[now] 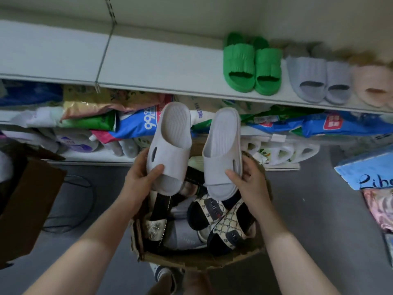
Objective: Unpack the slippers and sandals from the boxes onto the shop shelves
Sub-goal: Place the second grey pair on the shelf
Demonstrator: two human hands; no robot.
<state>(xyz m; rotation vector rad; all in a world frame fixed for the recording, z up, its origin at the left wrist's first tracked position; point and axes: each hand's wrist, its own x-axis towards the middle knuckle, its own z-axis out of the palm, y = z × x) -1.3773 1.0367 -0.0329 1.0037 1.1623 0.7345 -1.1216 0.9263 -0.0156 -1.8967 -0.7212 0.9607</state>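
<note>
Each hand grips one pale slipper: left hand (139, 177), right hand (247, 182). Beyond them, three pairs sit on the shelf (159, 67). Below them, the box (191, 259) holds more sandals.

— What sort of place is this?
— A shop. Pairs of slippers (253, 64) are lined up on a long white shelf (148, 67), and packaged goods (138, 122) crowd the lower shelves, beside an open box (191, 258) of sandals.

In the left hand (139, 177) and the right hand (247, 180), pale slippers (170, 143) look matt, smooth, ribbed foam. Below them, the box (191, 259) is rough brown cardboard; beyond, wrapped packs (136, 124) shine glossy plastic.
</note>
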